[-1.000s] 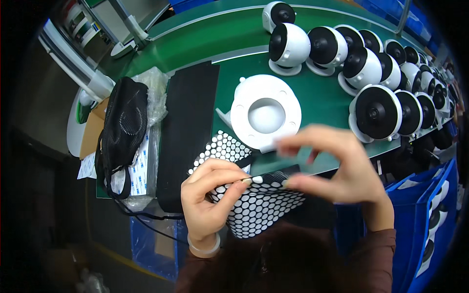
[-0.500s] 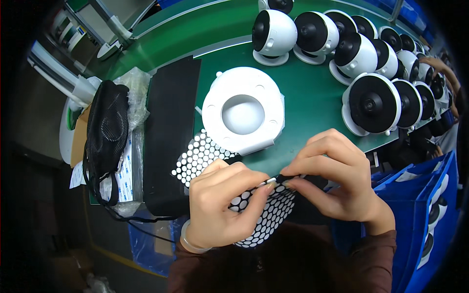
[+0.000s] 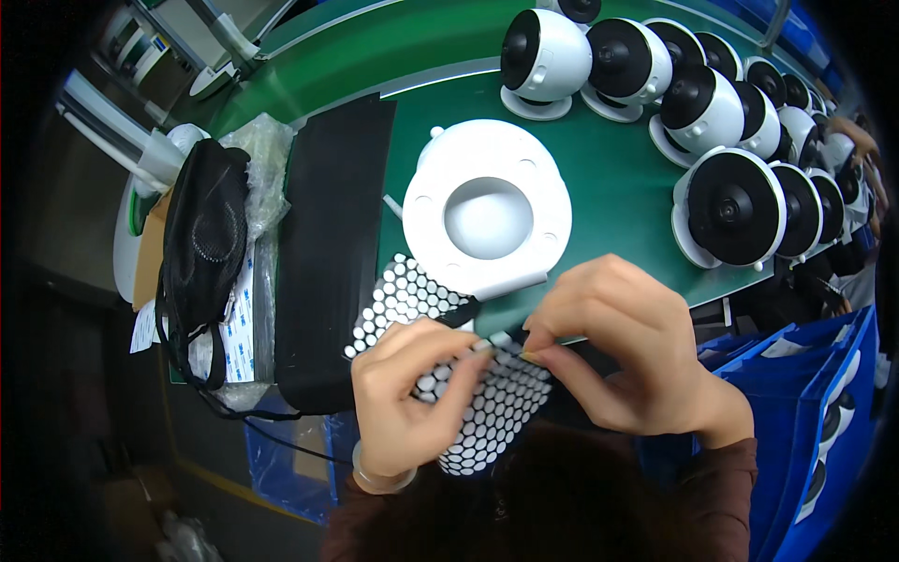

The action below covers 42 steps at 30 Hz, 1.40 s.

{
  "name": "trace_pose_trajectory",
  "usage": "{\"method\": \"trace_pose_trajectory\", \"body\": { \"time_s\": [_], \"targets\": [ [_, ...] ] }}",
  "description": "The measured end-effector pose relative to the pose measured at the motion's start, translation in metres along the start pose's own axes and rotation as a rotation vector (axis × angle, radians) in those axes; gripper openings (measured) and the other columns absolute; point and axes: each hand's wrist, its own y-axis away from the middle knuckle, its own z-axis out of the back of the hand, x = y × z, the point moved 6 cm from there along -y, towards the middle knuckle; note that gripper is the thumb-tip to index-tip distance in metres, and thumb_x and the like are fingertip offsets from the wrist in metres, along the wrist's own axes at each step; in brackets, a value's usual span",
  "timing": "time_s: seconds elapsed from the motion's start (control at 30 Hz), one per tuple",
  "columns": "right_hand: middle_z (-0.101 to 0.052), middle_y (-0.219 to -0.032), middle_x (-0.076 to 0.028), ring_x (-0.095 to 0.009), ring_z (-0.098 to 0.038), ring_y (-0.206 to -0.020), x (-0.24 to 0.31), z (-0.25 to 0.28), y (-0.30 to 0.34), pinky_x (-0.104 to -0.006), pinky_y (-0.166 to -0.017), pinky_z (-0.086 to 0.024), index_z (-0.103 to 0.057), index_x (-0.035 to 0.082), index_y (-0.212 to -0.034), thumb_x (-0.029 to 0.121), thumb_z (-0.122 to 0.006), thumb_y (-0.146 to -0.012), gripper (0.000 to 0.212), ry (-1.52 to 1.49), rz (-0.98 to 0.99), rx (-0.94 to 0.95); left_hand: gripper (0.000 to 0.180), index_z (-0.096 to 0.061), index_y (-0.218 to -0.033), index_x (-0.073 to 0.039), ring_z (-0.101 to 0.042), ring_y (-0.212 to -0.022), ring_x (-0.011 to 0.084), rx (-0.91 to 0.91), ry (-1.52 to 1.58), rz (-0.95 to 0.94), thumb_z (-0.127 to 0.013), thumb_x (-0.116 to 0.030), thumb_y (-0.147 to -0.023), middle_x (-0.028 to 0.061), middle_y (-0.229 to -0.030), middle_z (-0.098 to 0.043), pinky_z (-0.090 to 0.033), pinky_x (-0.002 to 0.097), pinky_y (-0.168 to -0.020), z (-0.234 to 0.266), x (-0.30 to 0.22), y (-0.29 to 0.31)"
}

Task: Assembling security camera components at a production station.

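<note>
A black sheet covered with several small white round stickers (image 3: 412,298) lies at the near edge of the green table. My left hand (image 3: 412,398) rests on the sheet and its fingertips pinch one small white sticker (image 3: 483,346). My right hand (image 3: 629,347) meets it from the right, fingertips pressed on the same spot of the sheet. Just beyond the hands sits a white round camera base (image 3: 487,211), upside down with a hollow middle.
Several white ball-shaped cameras with black faces (image 3: 730,208) stand in a curved row at the back right. A black foam mat (image 3: 328,253) lies to the left, with a black pouch (image 3: 201,248) and clear bags beside it. Blue bins (image 3: 824,412) sit at lower right.
The view has dropped closer to the table. Both hands came together lower over the sticker sheet, and my left fingertips now pinch one sticker.
</note>
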Motion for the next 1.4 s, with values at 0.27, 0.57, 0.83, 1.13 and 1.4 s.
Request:
{"method": "trace_pose_trajectory", "body": {
  "time_s": [0.27, 0.57, 0.83, 1.13, 1.4],
  "targets": [
    [-0.063, -0.078, -0.009, -0.015, -0.060, -0.067, -0.006, -0.015, -0.032, -0.0233, -0.061, -0.048, -0.059, -0.002, -0.081, -0.005, -0.065, -0.070, 0.012, 0.116, -0.113, -0.052, 0.012, -0.065, -0.080, 0.002, -0.058, -0.065, 0.0132, -0.110, 0.128, -0.020, -0.068, 0.002, -0.068, 0.0165, -0.099, -0.059, -0.045, 0.0234, -0.061, -0.001, 0.018, -0.007],
    [-0.059, -0.069, -0.008, -0.015, -0.059, -0.059, -0.005, -0.018, -0.038, -0.0223, -0.054, -0.046, -0.058, -0.001, -0.076, -0.007, -0.063, -0.067, 0.012, 0.252, -0.121, -0.071, 0.015, -0.064, -0.085, 0.003, -0.062, -0.076, 0.0205, -0.164, 0.127, -0.102, -0.066, 0.003, -0.070, 0.0132, -0.090, -0.062, -0.047, 0.0255, -0.067, -0.002, 0.019, -0.012],
    [-0.059, -0.069, -0.009, -0.015, -0.061, -0.059, -0.001, -0.020, -0.041, -0.0214, -0.056, -0.047, -0.057, -0.002, -0.073, -0.007, -0.063, -0.067, 0.011, 0.296, -0.114, -0.087, 0.014, -0.064, -0.084, 0.002, -0.063, -0.076, 0.0208, -0.187, 0.140, -0.136, -0.065, 0.003, -0.070, 0.0132, -0.090, -0.062, -0.048, 0.0255, -0.065, 0.000, 0.018, -0.011],
    [-0.064, -0.078, -0.007, -0.016, -0.059, -0.071, 0.003, 0.003, -0.018, -0.0249, -0.059, -0.044, -0.065, 0.000, -0.090, -0.002, -0.065, -0.065, 0.025, 0.119, -0.028, -0.035, 0.015, -0.063, -0.080, 0.005, -0.064, -0.071, 0.0189, -0.030, 0.187, -0.013, -0.065, 0.008, -0.066, 0.0153, -0.081, -0.065, -0.050, 0.0255, -0.065, 0.015, 0.006, -0.001],
    [-0.059, -0.068, -0.005, -0.019, -0.057, -0.064, 0.004, 0.011, -0.006, -0.0265, -0.057, -0.044, -0.067, 0.005, -0.079, -0.001, -0.069, -0.058, 0.022, 0.097, -0.020, 0.022, 0.016, -0.064, -0.080, 0.002, -0.066, -0.069, 0.0200, 0.015, 0.199, -0.117, -0.065, 0.007, -0.065, 0.0130, -0.083, -0.066, -0.050, 0.0244, -0.062, 0.002, -0.008, -0.009]
  ]
}}
